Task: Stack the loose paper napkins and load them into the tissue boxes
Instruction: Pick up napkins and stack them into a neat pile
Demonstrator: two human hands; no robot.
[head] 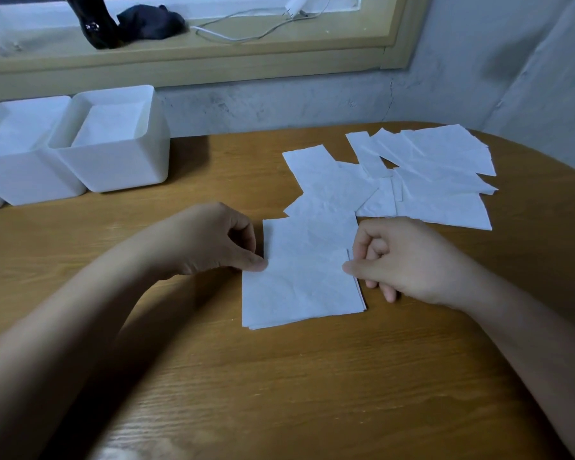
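Only two arms and two hands of the person show. The left arm [80, 310] and the right arm [518, 330] are bare from the wrist to the edge of the picture, smooth and round. The left hand [213, 237] and the right hand [412, 260] are bare as well, with short fingers and wide thumbs; the nails are too blurry to make out.

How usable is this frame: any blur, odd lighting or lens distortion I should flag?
Head view: the wide lens bows the table edge and window sill; light is dim and cool, with a soft shadow under the left arm; the boxes look washed out and slightly soft; the stack and loose napkins are sharp enough to show creases.
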